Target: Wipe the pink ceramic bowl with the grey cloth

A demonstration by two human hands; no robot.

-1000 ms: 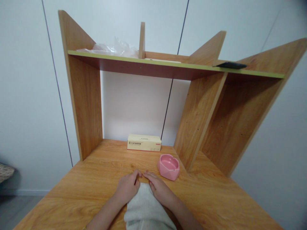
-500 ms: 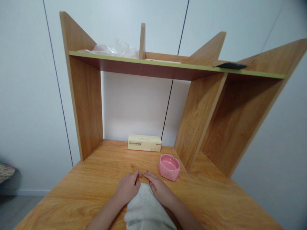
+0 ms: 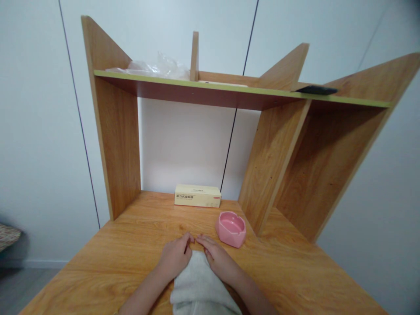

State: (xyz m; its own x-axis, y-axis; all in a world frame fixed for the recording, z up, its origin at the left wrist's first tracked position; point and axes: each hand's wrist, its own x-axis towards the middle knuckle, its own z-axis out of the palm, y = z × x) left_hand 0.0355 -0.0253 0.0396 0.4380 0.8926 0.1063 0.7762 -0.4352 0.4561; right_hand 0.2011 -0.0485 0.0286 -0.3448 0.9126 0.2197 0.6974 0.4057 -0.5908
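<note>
Both of my hands rest on the wooden desk, their fingertips almost meeting in front of me. My left hand (image 3: 176, 255) lies with its fingers loosely bent toward the right and nothing visible in them. Stretched out flat, the fingers of my right hand (image 3: 215, 255) point to the left, also without anything in them. A light grey folded cloth (image 3: 198, 284) lies between my forearms, its far end close to both thumbs. Just beyond my right hand stands a pink faceted ashtray (image 3: 230, 229) with notches in its rim.
A cream cardboard box (image 3: 197, 196) with printed characters stands at the back of the desk (image 3: 131, 258). Above it runs a shelf (image 3: 216, 87) with upright dividers. Clear plastic wrapping (image 3: 157, 68) and a dark flat object (image 3: 316, 90) lie on that shelf.
</note>
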